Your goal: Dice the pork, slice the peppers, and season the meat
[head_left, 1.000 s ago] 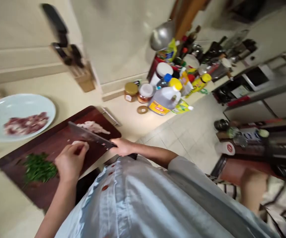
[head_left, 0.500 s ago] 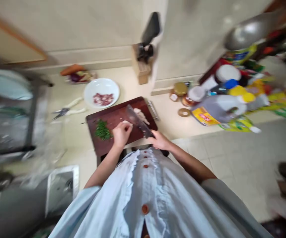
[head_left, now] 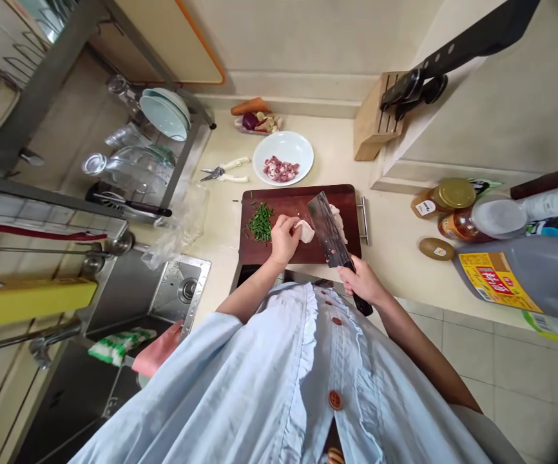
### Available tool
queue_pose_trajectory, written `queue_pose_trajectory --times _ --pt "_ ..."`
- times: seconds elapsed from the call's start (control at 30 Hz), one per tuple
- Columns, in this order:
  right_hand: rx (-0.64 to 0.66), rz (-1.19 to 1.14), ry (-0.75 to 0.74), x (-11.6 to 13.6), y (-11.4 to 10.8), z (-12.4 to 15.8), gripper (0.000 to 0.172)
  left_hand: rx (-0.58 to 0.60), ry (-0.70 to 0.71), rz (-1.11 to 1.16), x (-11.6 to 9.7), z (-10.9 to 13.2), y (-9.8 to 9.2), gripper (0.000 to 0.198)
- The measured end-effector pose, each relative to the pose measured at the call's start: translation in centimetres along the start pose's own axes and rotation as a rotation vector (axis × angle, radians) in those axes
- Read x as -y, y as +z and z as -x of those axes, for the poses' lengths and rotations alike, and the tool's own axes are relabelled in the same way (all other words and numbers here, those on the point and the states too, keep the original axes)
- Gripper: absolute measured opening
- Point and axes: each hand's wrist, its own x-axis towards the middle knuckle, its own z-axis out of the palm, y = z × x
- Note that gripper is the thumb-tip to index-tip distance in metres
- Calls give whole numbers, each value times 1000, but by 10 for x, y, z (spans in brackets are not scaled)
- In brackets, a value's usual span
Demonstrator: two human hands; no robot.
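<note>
The piece of meat (head_left: 305,231) is pale pink and white, soft and floppy. It lies near the middle of the dark red cutting board (head_left: 283,201). The left hand (head_left: 283,237) rests on it, with its fingers (head_left: 292,222) curled and pinching the meat's near end. The right hand (head_left: 362,281) has its fingers wrapped tight around the black handle of a big cleaver (head_left: 327,225). The wide grey blade stands on the board just beside the meat, on its right. More pale meat (head_left: 339,221) peeks out behind the blade.

A little heap of chopped green bits (head_left: 260,222) sits at the board's left side. The board lies at the front edge of a cream tabletop (head_left: 395,238). Behind the board is a white plate (head_left: 283,151) with small red meat pieces, and scissors (head_left: 223,171) lie to its left. A wooden knife block (head_left: 372,122) stands at the back by the wall. Jars and bottles (head_left: 472,216) crowd the right side. A metal sink (head_left: 163,296) is at the left, with a dish rack (head_left: 129,148) above it.
</note>
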Motion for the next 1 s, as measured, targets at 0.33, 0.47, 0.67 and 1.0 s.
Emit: queue_pose_trajectory --times 0.33,0.47,0.67,1.0 --pt "14 -67 37 3 -5 -16 48 143 -68 -37 -3 -4 1 7" --pt "46 -37 23 6 -6 -15 48 108 -132 80 -4 -3 -5 7" --pt "48 141 -61 15 -12 -29 38 72 -130 112 -6 -2 -4 9" --pt "110 149 -4 11 -6 -29 35 29 73 62 -6 20 6 7"
